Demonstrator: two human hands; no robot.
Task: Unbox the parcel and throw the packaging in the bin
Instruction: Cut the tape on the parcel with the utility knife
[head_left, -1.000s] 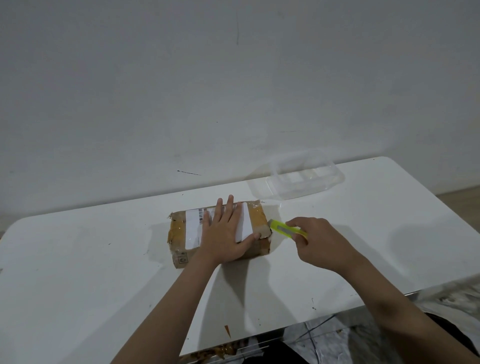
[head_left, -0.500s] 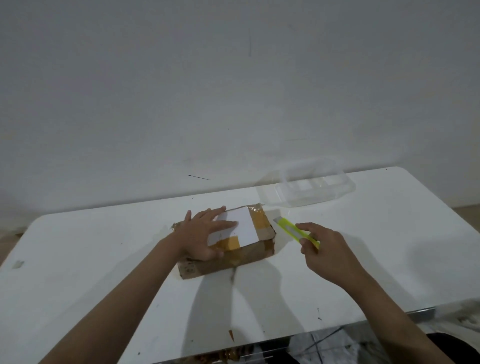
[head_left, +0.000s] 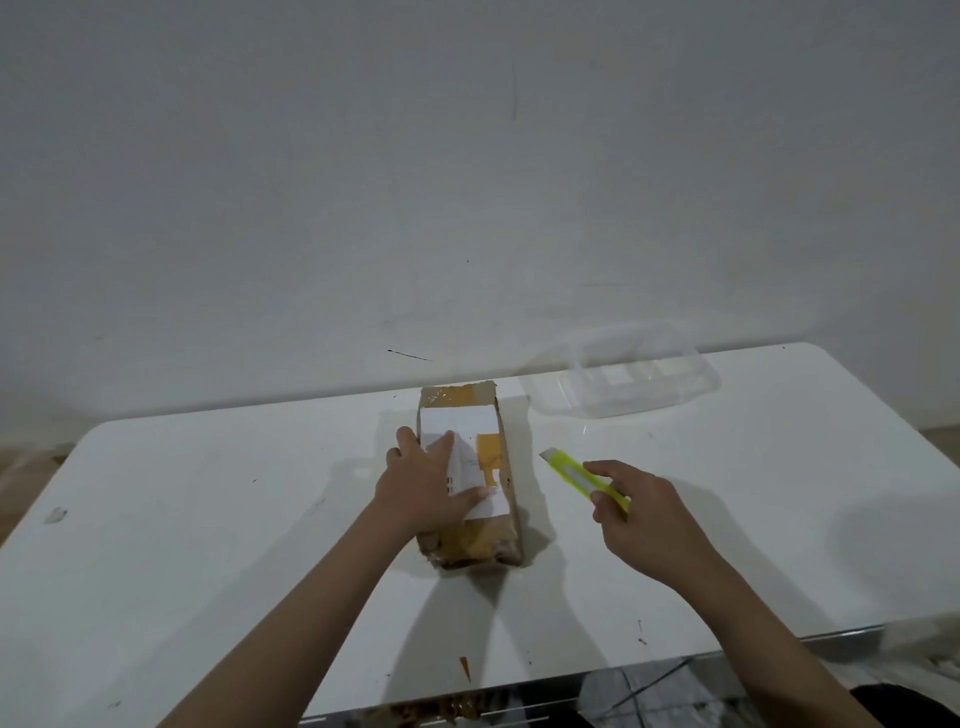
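Since half a second ago the parcel (head_left: 470, 470) has been turning on the white surface (head_left: 218, 519), and its long side is now running from 12 o'clock to 6 o'clock instead of lying across the view. It is sitting near the middle of the surface, brown cardboard with yellowish tape and a white label (head_left: 480, 431) on top. The left hand (head_left: 431, 480) is lying on the parcel's top at its 9 o'clock side, fingers spread and fairly straight over the label, the thumb reaching toward 3 o'clock; this grip is pressing flat rather than curling round anything. The right hand (head_left: 641, 512) is hovering at 3 o'clock of the parcel, apart from it, its grip pinching a yellow-green box cutter (head_left: 584, 475) between thumb and fingers. The cutter's tip is pointing toward 10 o'clock, near the parcel's side but not touching it. At 1 o'clock of the parcel, near the wall (head_left: 467, 182), a clear plastic container (head_left: 639, 376) is resting on the surface.
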